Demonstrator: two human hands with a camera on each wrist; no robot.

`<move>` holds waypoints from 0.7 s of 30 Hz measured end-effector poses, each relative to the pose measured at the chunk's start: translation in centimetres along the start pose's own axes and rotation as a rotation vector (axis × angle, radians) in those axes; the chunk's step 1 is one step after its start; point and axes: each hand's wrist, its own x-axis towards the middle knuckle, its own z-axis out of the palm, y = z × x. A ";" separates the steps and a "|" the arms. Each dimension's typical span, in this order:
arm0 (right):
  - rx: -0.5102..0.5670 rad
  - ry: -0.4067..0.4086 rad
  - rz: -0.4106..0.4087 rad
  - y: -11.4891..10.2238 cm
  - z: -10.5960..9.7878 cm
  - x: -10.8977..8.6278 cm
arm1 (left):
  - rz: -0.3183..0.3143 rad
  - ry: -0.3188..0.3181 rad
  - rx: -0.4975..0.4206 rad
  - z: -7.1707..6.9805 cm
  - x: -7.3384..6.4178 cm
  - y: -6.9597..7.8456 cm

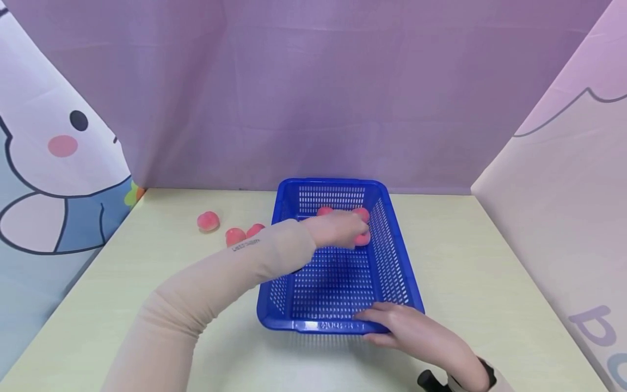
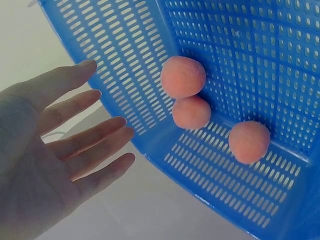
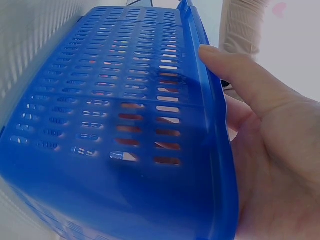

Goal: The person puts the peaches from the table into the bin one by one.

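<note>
A blue plastic basket (image 1: 340, 326) with slotted walls stands on the table. My left hand (image 1: 339, 228) is over its far part, partly covering the pink peaches (image 1: 361, 214) inside. In the left wrist view, the left hand (image 2: 65, 135) has its fingers extended and holds nothing; three round peaches (image 2: 249, 142) lie in the basket, two of them touching. My right hand (image 1: 404, 329) grips the near rim toward the right corner. From the right wrist view, the thumb of the right hand (image 3: 275, 125) lies on one side of the rim, fingers on the other.
Left of the basket, three more peaches (image 1: 208, 221) rest on the pale table (image 1: 455, 261), two of them partly behind the left sleeve (image 1: 245, 256). A purple cloth backdrop (image 1: 313, 98) rises behind the table, with printed panels at both sides.
</note>
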 end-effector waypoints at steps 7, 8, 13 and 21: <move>-0.005 0.010 -0.012 0.1 0.0 0.0 | 0.022 0.049 -0.021 -0.5 -1.9 -0.7; -0.004 0.009 -0.011 0.1 0.0 0.0 | 0.025 0.053 -0.023 -0.6 -2.2 -0.8; 0.008 -0.004 -0.001 0.0 0.0 0.0 | 0.018 0.075 0.031 -0.7 -3.4 -1.3; 0.003 0.004 -0.006 -0.1 0.0 0.0 | 0.043 0.132 0.159 -0.9 -5.4 -2.1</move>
